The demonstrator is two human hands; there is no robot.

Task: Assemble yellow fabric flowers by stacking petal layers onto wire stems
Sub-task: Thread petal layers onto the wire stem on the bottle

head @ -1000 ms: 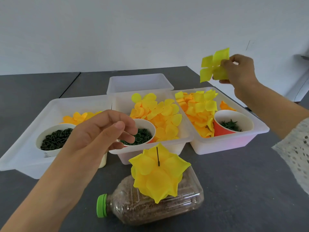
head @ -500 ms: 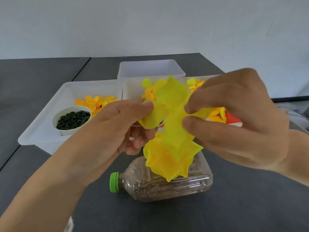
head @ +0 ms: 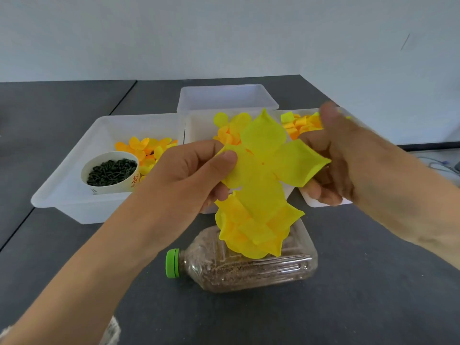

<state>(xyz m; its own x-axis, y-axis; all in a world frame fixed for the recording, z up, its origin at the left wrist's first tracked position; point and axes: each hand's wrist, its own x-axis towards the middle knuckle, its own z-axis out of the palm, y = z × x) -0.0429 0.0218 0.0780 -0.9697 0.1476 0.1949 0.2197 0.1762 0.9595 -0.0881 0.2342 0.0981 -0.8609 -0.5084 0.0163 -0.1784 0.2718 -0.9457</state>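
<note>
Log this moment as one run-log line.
left hand: pinches petal layer | right hand: holds its other side | layer above flower on bottle | not yet seated

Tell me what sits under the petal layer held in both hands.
Under the petal layer sits a partly built flower above a lying bottle. The wire stem is covered.

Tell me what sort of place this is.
Probably a craft assembly workstation, not a home table: white bins of sorted yellow and orange petals, a cup of dark green parts, and a half-built flower standing on a filled bottle on a dark tabletop.
</note>
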